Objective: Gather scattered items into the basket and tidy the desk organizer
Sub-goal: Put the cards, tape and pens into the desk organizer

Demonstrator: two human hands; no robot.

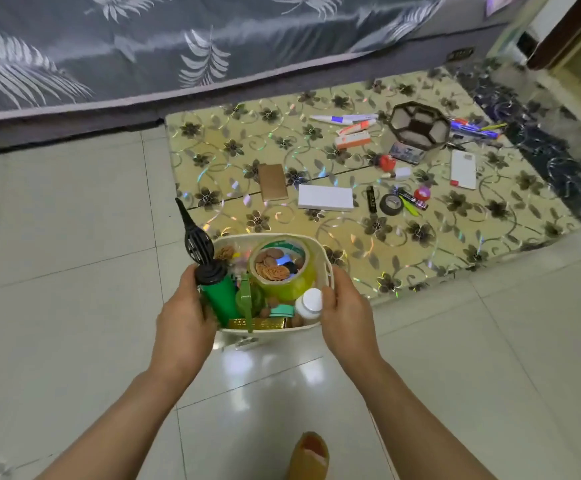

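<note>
I hold a cream plastic basket (324, 251) above the tiled floor, my left hand (183, 320) gripping its left side and my right hand (346, 313) its right side. Inside it sit a green hand pump with a black nozzle (209, 282), a roll of yellowish tape (284, 268), a white bottle (309, 304) and several small items. The dark octagonal desk organizer (419, 125) stands on the floral mat at the far right, apart from both hands.
On the floral mat (230, 161) lie a white box (325, 198), a tan case (272, 181), a white phone (463, 169), black tape (391, 203), pens (474, 128), a thermometer (342, 118) and batteries. A bed edge (74, 112) runs behind. My foot (310, 455) shows at the bottom.
</note>
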